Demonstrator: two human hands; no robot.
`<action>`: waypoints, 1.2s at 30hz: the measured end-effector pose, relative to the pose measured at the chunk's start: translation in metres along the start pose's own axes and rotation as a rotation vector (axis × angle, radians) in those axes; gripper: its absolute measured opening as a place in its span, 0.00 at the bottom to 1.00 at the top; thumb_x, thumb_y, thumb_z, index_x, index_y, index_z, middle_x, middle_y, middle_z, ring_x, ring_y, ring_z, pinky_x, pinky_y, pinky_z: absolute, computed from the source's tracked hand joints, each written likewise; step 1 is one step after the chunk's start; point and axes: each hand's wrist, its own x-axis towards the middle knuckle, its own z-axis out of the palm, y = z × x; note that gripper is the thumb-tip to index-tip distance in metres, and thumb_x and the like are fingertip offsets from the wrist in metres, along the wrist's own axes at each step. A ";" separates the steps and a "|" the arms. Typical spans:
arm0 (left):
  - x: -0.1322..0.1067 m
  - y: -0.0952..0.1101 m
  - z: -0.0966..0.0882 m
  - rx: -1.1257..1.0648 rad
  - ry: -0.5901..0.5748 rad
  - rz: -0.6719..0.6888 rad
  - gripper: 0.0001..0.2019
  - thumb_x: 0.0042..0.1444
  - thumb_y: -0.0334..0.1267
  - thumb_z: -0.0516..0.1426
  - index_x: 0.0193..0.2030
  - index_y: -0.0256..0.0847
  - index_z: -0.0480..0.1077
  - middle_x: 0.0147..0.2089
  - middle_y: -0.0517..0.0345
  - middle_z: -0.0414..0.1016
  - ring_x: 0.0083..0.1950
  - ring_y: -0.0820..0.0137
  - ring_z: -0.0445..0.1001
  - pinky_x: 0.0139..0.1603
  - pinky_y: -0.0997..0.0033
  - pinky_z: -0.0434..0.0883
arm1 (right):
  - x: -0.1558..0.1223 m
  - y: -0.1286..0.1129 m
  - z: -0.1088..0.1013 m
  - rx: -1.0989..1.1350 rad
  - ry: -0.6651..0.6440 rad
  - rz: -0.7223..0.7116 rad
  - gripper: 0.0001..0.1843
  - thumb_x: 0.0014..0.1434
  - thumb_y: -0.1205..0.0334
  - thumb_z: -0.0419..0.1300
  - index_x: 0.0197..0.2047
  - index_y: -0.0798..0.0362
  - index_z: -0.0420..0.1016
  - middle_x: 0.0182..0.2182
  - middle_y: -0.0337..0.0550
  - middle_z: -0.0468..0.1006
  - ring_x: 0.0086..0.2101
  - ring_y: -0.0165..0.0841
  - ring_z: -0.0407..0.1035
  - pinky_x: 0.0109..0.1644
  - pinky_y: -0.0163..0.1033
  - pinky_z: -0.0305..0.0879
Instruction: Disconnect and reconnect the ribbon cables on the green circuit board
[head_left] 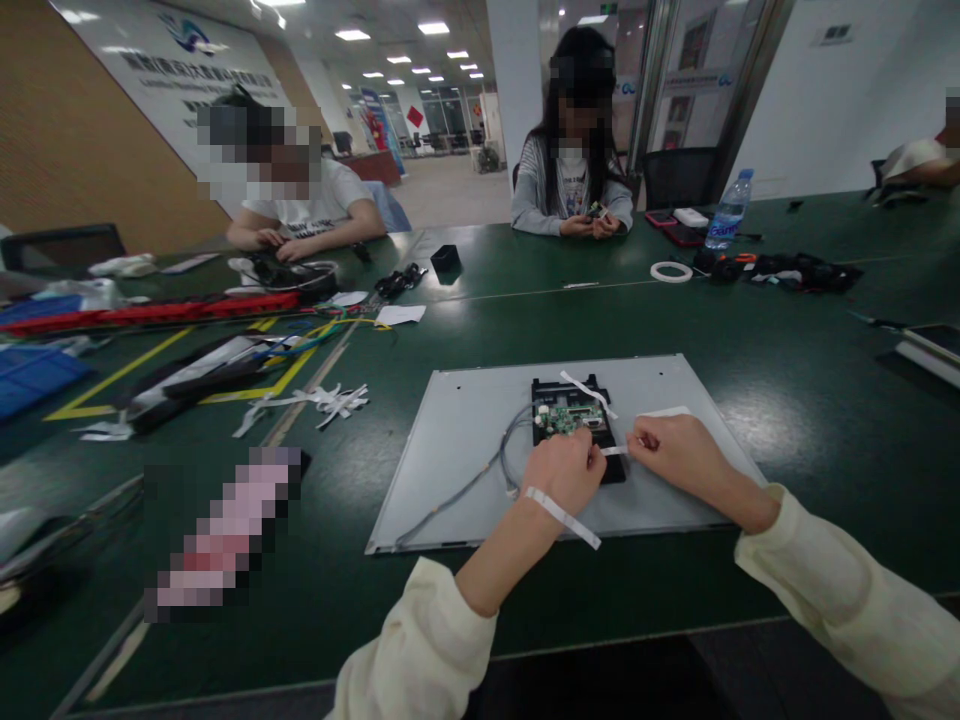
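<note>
My left hand (564,462) is closed over the lower part of a black plastic bracket (613,468) that carries a green circuit board (564,416). A short white tape strip (615,451) stretches between its fingers and my right hand (673,448), also closed, just right of the bracket. Another tape strip (562,516) clings to my left wrist, and a third strip (588,392) lies slantwise across the bracket's top. All this rests on a flat pale-grey panel (457,440). From the board, a grey cable (459,494) runs to the panel's lower left.
Crumpled white strips (330,402) and a blurred-out pinkish object (229,530) lie to the left. Across the green table (495,330) are a roll of white tape (671,271), a water bottle (729,212) and a black box (445,260). Two people sit opposite; another is far right.
</note>
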 end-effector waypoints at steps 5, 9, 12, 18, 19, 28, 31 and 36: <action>0.001 0.000 0.005 0.025 -0.016 0.011 0.14 0.61 0.40 0.45 0.39 0.39 0.69 0.34 0.50 0.76 0.35 0.60 0.76 0.35 0.64 0.70 | 0.000 -0.002 0.001 -0.065 -0.060 0.000 0.14 0.58 0.58 0.51 0.23 0.53 0.66 0.19 0.38 0.71 0.22 0.27 0.63 0.27 0.35 0.42; 0.003 0.000 0.007 0.036 -0.045 0.002 0.14 0.61 0.41 0.46 0.40 0.38 0.70 0.36 0.48 0.76 0.37 0.61 0.76 0.37 0.64 0.70 | 0.001 -0.006 0.001 -0.163 -0.105 -0.003 0.16 0.59 0.55 0.51 0.24 0.52 0.68 0.20 0.40 0.72 0.21 0.28 0.63 0.27 0.36 0.41; 0.004 0.000 0.008 0.040 -0.045 0.011 0.15 0.62 0.43 0.46 0.38 0.38 0.71 0.35 0.49 0.76 0.38 0.61 0.76 0.38 0.64 0.70 | 0.001 -0.008 0.000 -0.238 -0.110 -0.005 0.17 0.60 0.53 0.51 0.25 0.52 0.69 0.21 0.42 0.74 0.22 0.30 0.65 0.27 0.37 0.40; 0.004 -0.006 0.005 0.058 -0.034 -0.016 0.17 0.59 0.48 0.49 0.38 0.38 0.72 0.35 0.48 0.77 0.38 0.60 0.76 0.38 0.64 0.70 | 0.001 -0.010 -0.005 -0.301 -0.097 -0.026 0.17 0.60 0.51 0.51 0.29 0.53 0.71 0.25 0.45 0.77 0.23 0.31 0.67 0.27 0.37 0.39; 0.004 -0.007 0.005 0.063 -0.031 -0.019 0.18 0.59 0.49 0.49 0.38 0.38 0.73 0.34 0.48 0.77 0.38 0.60 0.76 0.38 0.64 0.70 | 0.001 -0.010 -0.005 -0.304 -0.091 -0.022 0.17 0.60 0.50 0.51 0.29 0.53 0.71 0.25 0.45 0.77 0.23 0.31 0.67 0.27 0.37 0.39; 0.006 -0.016 -0.001 0.120 -0.069 0.046 0.17 0.58 0.45 0.49 0.37 0.38 0.74 0.34 0.46 0.77 0.38 0.58 0.77 0.36 0.63 0.70 | 0.000 -0.004 -0.012 -0.344 -0.096 0.006 0.13 0.58 0.55 0.51 0.29 0.53 0.70 0.24 0.44 0.76 0.22 0.31 0.66 0.27 0.38 0.38; 0.006 -0.018 -0.002 0.147 -0.081 0.079 0.15 0.57 0.40 0.49 0.37 0.37 0.74 0.35 0.45 0.78 0.38 0.57 0.77 0.36 0.62 0.70 | -0.001 0.001 -0.013 -0.360 -0.111 0.019 0.12 0.59 0.56 0.50 0.31 0.53 0.71 0.24 0.44 0.76 0.22 0.31 0.66 0.27 0.38 0.38; 0.005 -0.019 -0.003 0.151 -0.079 0.087 0.14 0.56 0.37 0.48 0.36 0.37 0.74 0.35 0.44 0.78 0.37 0.57 0.77 0.37 0.61 0.71 | -0.001 0.007 -0.012 -0.348 -0.110 0.020 0.11 0.59 0.58 0.50 0.30 0.52 0.70 0.24 0.42 0.75 0.22 0.30 0.65 0.27 0.37 0.38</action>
